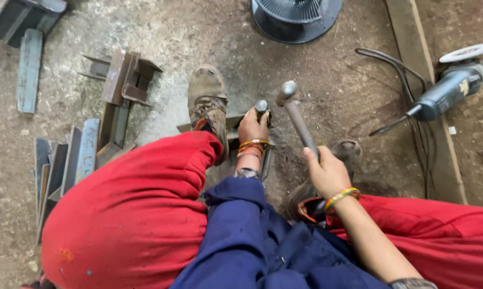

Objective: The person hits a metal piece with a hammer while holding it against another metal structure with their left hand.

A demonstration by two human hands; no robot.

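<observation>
- Hammer (297, 118) is gripped by right hand (327, 174), head up over the floor.
- Left hand (252, 127) fingers wrap a punch (261, 107), upright on a metal bar (236, 122) beside the boot (208, 101).
- Grinder (450, 85) lies far right.
</observation>
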